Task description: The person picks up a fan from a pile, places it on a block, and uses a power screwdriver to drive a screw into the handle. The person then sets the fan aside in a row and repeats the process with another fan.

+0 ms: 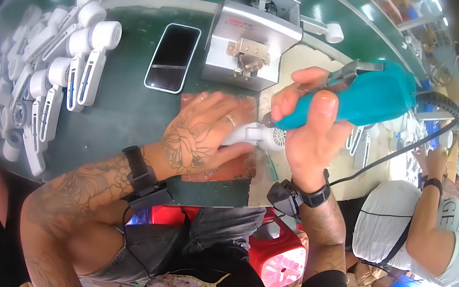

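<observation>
A white handheld fan (270, 139) lies on a reddish-brown mat (219, 174) at the front of the table. My left hand (201, 133) presses down on its body, fingers curled over it, so much of the fan is hidden. My right hand (315, 135) is wrapped round a teal electric screwdriver (360, 101), thumb along its side. The tool is tilted, and its tip points down at the fan near my left fingertips; whether it touches a screw I cannot make out. A thin green stick-like tool (271, 166) lies just right of the mat.
Many white fans (93, 64) are piled on the left. A phone (173, 58) and a grey metal machine (254, 34) stand beyond my hands. A black cable (401, 142) runs from the screwdriver past my right wrist. A co-worker in white (436, 228) is at the right; a red stool (284, 255) is below.
</observation>
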A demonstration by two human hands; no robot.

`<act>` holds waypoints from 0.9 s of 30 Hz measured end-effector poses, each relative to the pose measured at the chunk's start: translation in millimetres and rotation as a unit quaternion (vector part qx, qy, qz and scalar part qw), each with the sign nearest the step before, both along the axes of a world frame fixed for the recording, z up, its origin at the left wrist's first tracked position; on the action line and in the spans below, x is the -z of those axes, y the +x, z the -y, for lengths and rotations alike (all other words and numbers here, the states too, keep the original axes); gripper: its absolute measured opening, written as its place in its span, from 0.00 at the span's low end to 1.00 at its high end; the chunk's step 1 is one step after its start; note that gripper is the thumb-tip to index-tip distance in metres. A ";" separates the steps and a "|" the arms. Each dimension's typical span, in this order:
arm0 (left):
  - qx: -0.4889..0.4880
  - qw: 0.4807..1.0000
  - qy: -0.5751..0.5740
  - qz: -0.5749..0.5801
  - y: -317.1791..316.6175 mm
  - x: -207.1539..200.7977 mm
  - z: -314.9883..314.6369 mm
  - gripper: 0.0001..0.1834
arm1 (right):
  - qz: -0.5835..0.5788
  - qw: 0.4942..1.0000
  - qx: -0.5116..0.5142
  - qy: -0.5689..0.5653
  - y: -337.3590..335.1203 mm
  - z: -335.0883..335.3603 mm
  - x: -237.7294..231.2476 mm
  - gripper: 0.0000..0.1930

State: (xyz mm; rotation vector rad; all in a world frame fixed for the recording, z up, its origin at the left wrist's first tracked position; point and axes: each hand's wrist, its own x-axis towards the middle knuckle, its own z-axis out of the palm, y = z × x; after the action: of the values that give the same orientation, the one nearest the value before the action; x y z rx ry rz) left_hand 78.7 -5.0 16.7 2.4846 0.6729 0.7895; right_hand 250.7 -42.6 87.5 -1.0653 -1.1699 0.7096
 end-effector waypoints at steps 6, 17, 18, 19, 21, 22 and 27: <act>-0.002 1.000 0.000 -0.009 1.7 -1.0 3.0 0.27 | 0.028 1.000 -0.009 -0.005 3.4 2.5 8.0 0.32; -0.029 0.999 0.030 -0.030 1.2 9.4 2.9 0.26 | 0.008 1.000 -0.024 0.010 -0.4 -2.2 21.3 0.28; -0.024 0.999 0.037 -0.014 2.4 9.8 2.5 0.27 | 0.002 1.000 -0.022 -0.001 0.0 -4.0 24.0 0.28; -0.020 0.999 0.046 0.001 3.9 9.9 2.0 0.28 | -0.021 0.999 -0.031 -0.002 2.8 -8.0 26.0 0.27; -0.017 1.000 0.019 0.002 6.8 5.4 2.0 0.27 | 0.045 0.998 -0.044 0.017 7.0 -6.6 18.4 0.26; -0.018 1.000 0.007 0.008 7.6 3.8 2.4 0.25 | 0.039 0.998 -0.043 0.013 8.4 -3.8 22.4 0.26; -0.011 1.000 0.008 -0.018 2.0 6.0 0.8 0.24 | 0.072 0.997 -0.012 -0.040 -0.8 -6.4 12.9 0.25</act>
State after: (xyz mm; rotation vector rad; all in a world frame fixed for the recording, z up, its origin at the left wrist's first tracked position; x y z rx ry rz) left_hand 80.6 -5.8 10.7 2.5158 0.7092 0.7638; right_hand 249.9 -36.2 74.6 -1.1867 -1.2893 0.7130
